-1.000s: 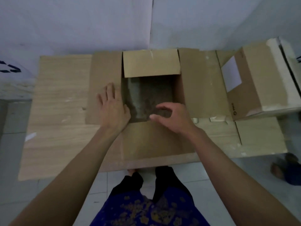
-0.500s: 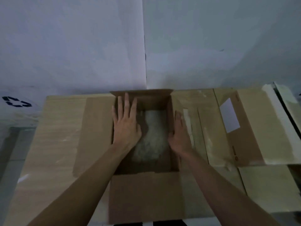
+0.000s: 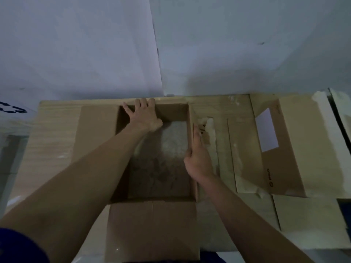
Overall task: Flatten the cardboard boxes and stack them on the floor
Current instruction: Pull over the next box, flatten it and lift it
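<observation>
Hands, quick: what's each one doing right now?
Left hand: fingers curled over the far edge of the open box, holding it.
Right hand: holding the box's right wall.

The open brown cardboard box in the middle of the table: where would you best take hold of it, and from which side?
Judging from its pose, take the open brown cardboard box by its upright top rims, from above. It stands open with flaps folded outward, so the thin walls offer edges to curl around. The left hand grips the far rim and the right hand the right wall that way.
</observation>
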A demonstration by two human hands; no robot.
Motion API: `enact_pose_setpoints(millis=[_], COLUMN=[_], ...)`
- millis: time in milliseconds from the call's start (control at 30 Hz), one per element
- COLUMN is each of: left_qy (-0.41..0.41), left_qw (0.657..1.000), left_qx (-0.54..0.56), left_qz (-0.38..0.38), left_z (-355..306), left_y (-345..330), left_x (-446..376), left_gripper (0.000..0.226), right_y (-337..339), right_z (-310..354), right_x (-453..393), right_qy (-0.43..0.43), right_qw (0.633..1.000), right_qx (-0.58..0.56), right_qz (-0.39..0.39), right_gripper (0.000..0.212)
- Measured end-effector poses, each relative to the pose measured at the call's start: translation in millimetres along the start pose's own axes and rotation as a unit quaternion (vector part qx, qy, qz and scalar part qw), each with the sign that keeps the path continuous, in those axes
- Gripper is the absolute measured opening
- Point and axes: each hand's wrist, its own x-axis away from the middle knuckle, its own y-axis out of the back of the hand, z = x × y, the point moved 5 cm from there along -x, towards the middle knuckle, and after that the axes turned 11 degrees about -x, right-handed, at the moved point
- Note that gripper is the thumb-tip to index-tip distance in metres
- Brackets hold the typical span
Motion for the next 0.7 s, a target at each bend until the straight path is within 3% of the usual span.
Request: enact_pose_setpoints(millis=[67,167,300,433,600,633,700], left_qy=[0.002,-0.006,-0.035,-0.082,-0.072,-0.075,-0.074], left_qw=[0.999,0.994,0.988,0.981,0.97,0.969,0.966], left_qx=[0.037,0.091,0.137,0.175,0.23,0.233,0.244], left_qz=[-0.006,-0.056,-0.055,-0.002,-0.032,-0.032,-0.037], left_z=[-0.4,-16.6,-62.3,-108.5,-119.4,-118.7,-114.7], left_y=[1.9,-2.3,-25.9,-58.4,-61.4,-60.3,-57.6], left_x=[6.0,35.3,93.1,139.7,157.5,158.1,158.9], left_gripper=[0.083,0.08,0.077,0.076,0.047,0.045,0.041], right_y=[2.4,19.1,38.1,44.1,43.6,43.4,38.9], right_z=[0.7,-12.6,-61.5,-103.3,-103.6,-101.3,-92.9], right_x=[0.9,3.4,15.2,33.8,44.6,45.7,46.8], right_qy=[0.003,-0.025,-0.076,-0.185,-0.235,-0.234,-0.198], right_qw=[0.998,0.992,0.995,0.98,0.948,0.945,0.955], right_qx=[-0.055,-0.12,-0.054,-0.054,-0.19,-0.204,-0.191], right_qz=[0.001,-0.016,-0.028,-0.052,-0.101,-0.106,-0.108], right_gripper=[0.063,0.06,0.057,0.083,0.105,0.098,0.062])
